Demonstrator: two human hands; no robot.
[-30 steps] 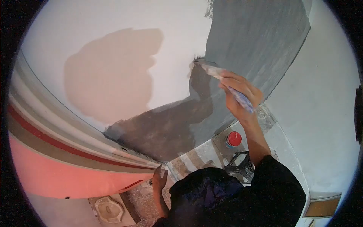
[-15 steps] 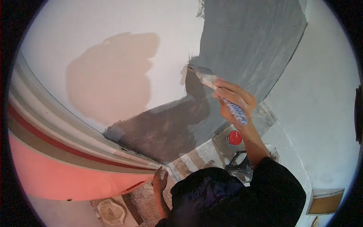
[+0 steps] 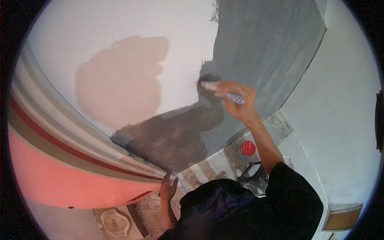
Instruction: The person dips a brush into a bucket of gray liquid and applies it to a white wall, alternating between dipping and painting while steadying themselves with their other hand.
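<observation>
My right hand [image 3: 240, 102] is closed around a paintbrush [image 3: 235, 98] with a blue-and-white patterned handle. Its bristle end meets the wall at the border between grey paint [image 3: 262, 52] and the bare white wall [image 3: 180, 36]. Lower left, my left hand [image 3: 168, 189] is raised against the end of the door frame [image 3: 80, 132], thumb apart from the fingers and nothing visible in it. The shadow of my head and arm falls over both the white part and the grey paint.
A red-lidded can [image 3: 248, 148] stands on the floor below the wall, beside a dark stool-like thing [image 3: 254, 178] partly hidden by my body. A squat toilet [image 3: 115, 223] lies at lower left, past a pink panel [image 3: 72, 180]. A pale wall [image 3: 340, 120] rises on the right.
My right hand has moved up and slightly left, and the brush has swung to a flatter angle. Its tip sits a little lower along the paint border. My left hand stays at the frame.
</observation>
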